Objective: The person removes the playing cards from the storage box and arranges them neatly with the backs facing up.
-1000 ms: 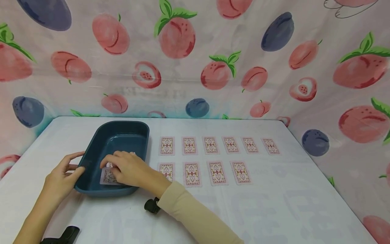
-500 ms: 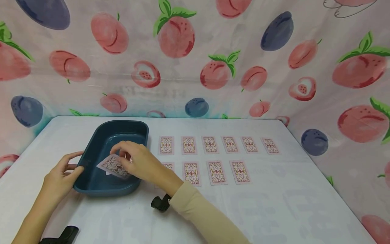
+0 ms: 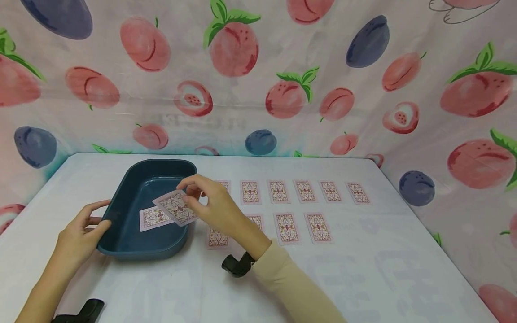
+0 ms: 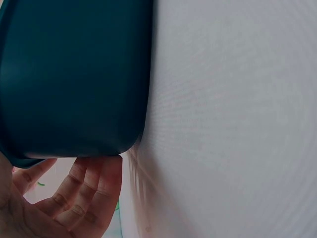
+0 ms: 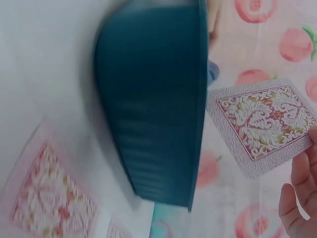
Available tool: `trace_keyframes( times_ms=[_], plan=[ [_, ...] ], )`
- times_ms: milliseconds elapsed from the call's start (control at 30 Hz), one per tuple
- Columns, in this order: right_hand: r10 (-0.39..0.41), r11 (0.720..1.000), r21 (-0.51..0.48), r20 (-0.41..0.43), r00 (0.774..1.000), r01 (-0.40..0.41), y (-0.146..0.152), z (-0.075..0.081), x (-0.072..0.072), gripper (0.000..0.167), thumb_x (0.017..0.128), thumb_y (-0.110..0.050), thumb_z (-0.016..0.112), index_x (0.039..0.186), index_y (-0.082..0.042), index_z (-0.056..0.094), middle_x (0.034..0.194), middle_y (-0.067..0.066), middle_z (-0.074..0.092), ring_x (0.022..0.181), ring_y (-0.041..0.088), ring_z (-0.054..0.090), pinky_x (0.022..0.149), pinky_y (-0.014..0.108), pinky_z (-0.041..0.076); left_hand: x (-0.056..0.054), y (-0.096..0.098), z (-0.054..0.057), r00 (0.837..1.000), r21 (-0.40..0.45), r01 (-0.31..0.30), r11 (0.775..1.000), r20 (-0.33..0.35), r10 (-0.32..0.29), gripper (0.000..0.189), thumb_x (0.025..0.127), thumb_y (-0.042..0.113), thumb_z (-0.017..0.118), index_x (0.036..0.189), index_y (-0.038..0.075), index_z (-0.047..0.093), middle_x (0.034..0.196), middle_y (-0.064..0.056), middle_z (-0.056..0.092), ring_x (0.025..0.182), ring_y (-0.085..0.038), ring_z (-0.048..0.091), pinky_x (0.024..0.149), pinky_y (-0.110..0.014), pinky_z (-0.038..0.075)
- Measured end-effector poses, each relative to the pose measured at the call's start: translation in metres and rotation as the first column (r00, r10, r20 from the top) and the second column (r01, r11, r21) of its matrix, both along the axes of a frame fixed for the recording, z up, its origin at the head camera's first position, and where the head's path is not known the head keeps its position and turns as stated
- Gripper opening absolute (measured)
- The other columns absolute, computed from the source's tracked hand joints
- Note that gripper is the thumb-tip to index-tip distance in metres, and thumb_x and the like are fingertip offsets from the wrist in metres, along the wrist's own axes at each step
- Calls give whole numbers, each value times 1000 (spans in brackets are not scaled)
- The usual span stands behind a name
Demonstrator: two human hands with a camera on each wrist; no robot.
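Note:
Pinched between thumb and fingers of my right hand (image 3: 214, 202) is a patterned playing card (image 3: 173, 207), tilted above the right side of a dark blue tray (image 3: 135, 242). The right wrist view shows that card (image 5: 267, 124) back side out, held at one corner. Another playing card (image 3: 151, 219) lies face down in the tray, partly covered by the held one. My left hand (image 3: 82, 231) grips the tray's left side, thumb at the rim. In the left wrist view its fingers (image 4: 99, 193) press against the outer wall.
Right of the tray, face-down cards lie in two rows on the white tabletop: a back row with several cards such as this card (image 3: 278, 192), and a front row including this card (image 3: 286, 229). My right forearm partly hides the front row. A fruit-print cloth (image 3: 226, 116) hangs behind.
My right hand has lifted a card from the tray and moved it up and to the right, uncovering another card below. The left hand and tray stay put.

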State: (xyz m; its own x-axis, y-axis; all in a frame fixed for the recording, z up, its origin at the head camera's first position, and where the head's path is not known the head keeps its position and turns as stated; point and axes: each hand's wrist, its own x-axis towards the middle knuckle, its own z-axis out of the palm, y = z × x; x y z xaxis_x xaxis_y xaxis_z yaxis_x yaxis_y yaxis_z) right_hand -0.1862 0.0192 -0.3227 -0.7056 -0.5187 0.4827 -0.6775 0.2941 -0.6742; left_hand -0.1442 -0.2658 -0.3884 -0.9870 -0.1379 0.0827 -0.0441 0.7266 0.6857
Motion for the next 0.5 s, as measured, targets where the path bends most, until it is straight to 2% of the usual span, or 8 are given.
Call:
trace_keyframes(
  times_ms=[233,400,500],
  plan=[
    [-64,996,-61,-10,998,63,29,0,1,20,87,-4,60,107,-7,58,87,5,64,78,11,53,71,20,47,-1,0,1,1000,1,-2,1000,5,2,51,94,22,47,140,6,35,112,-36,57,90,-46,63,64,-48,53],
    [-107,992,-67,-29,994,105,52,-1,0,20,87,-4,61,106,-6,58,84,6,62,76,13,53,71,26,48,0,0,1,1000,4,1,1000,11,-1,51,94,21,47,141,6,34,113,-37,55,92,-48,61,67,-53,52],
    [-139,987,-81,-31,990,136,67,-3,0,20,87,-4,61,106,-6,59,84,7,62,76,14,54,71,25,48,0,0,2,1000,1,1,1000,11,-1,50,94,21,46,140,5,34,114,-37,55,93,-48,61,67,-53,52]
  ],
)
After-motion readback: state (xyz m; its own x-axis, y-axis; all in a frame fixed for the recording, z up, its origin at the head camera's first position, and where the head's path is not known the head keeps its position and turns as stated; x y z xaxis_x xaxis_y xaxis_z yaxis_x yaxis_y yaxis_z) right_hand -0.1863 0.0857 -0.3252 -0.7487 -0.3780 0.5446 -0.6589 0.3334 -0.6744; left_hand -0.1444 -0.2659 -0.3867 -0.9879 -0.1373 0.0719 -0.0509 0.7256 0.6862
